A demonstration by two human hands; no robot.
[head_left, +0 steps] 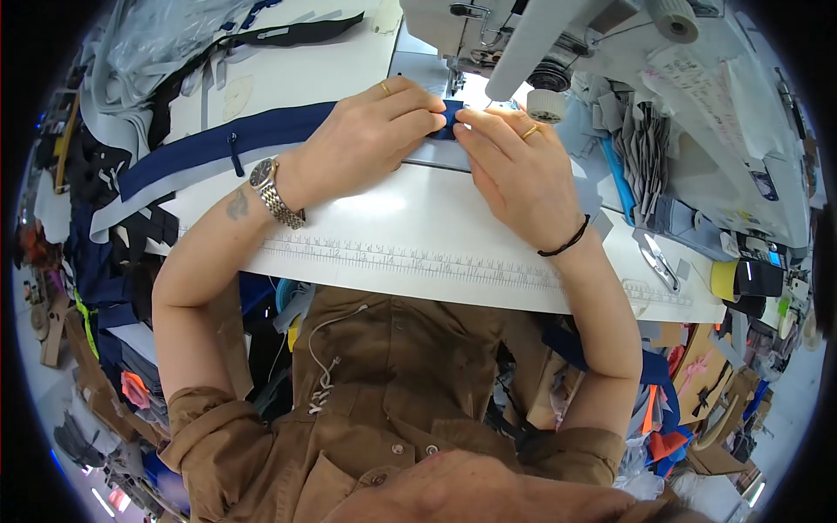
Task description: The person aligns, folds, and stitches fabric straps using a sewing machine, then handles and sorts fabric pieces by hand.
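Note:
A long navy fabric strip (283, 129) with a light grey layer along its lower edge lies across the white table, and a short navy loop (234, 154) hangs off it. Its right end reaches the sewing machine (455, 80), just in front of the presser foot and needle area. My left hand (377, 132), a watch on its wrist, pinches the strip near that end. From the other side, my right hand (520, 159) grips the same end between thumb and fingers. The fingertips of both hands nearly meet; the fabric beneath them is partly hidden.
A printed ruler scale (392, 259) runs along the table's front edge. Metal thread snips (657, 263) lie at the right, near a bundle of grey fabric pieces (641, 161). A black strap (292, 33) and plastic wrapping (174, 35) are at the back left.

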